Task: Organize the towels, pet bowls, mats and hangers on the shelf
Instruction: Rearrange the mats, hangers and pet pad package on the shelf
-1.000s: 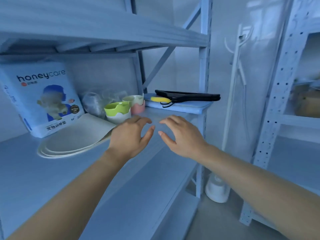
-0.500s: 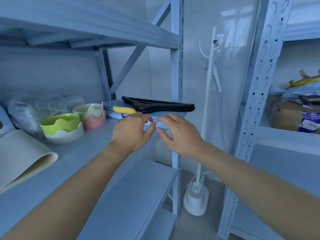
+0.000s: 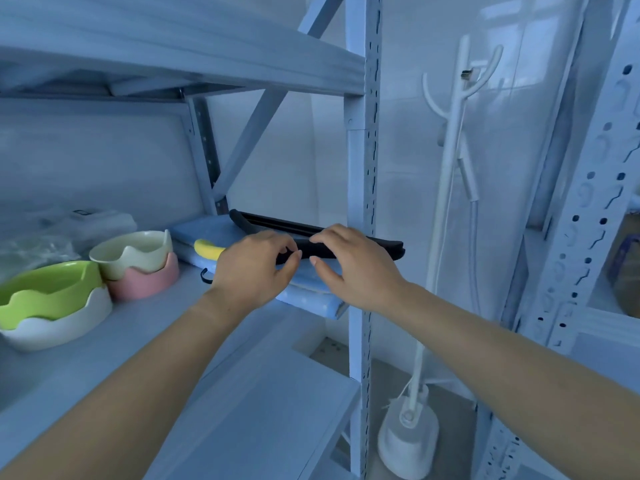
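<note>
Both hands close in on the black plastic hangers (image 3: 363,244) lying on the folded light-blue towels (image 3: 311,297) at the right end of the grey metal shelf (image 3: 138,323).

The left hand (image 3: 254,271) curls its fingers at the bundle's middle, though I cannot tell whether it grips. The right hand (image 3: 353,271) arches loosely over the bar, thumb apart beneath, holding nothing. A yellow hanger (image 3: 207,248) lies alongside. Best, I judge, to clasp the bars together and lift level, so the hooks neither drag the towels nor catch the upright post (image 3: 360,168) just beside.
</note>
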{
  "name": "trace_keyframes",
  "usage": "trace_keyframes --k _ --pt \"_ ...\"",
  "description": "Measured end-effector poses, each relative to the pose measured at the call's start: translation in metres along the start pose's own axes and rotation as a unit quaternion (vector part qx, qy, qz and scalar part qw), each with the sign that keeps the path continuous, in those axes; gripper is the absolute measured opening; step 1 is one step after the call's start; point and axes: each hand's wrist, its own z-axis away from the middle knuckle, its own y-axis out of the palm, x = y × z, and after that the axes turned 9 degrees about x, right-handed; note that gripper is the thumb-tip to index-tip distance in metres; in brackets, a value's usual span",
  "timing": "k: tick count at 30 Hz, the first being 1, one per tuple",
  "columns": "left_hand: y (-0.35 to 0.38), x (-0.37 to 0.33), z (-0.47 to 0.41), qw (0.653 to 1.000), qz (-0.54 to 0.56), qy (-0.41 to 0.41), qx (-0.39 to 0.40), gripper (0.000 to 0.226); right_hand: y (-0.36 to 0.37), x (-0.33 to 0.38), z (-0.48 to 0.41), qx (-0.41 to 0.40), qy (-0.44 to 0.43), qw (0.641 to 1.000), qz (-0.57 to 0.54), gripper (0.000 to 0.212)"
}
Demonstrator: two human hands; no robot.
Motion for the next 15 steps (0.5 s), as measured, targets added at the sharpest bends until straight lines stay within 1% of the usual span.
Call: trace_keyframes --k 4,9,12,15 --pt "0.013 -0.006 -0.019 1.000 -0.014 -0.017 0.001 0.018 0.005 -0.029 -0.015 -0.003 -0.021 1.000 -0.016 0.035" --pt "0.029 -0.028 -0.033 0.998 0.000 -0.061 0.011 0.019 0.004 -0.070 -0.030 0.010 -0.064 0.997 -0.039 0.035" --pt "0.039 -0.045 -0.043 0.997 0.011 -0.073 0.031 0.025 0.000 -0.097 -0.036 0.030 -0.097 0.994 -0.047 0.035" --pt "0.052 -0.061 -0.052 0.994 -0.009 -0.094 0.048 0.033 -0.003 -0.128 -0.038 0.051 -0.120 0.990 -0.052 0.036"
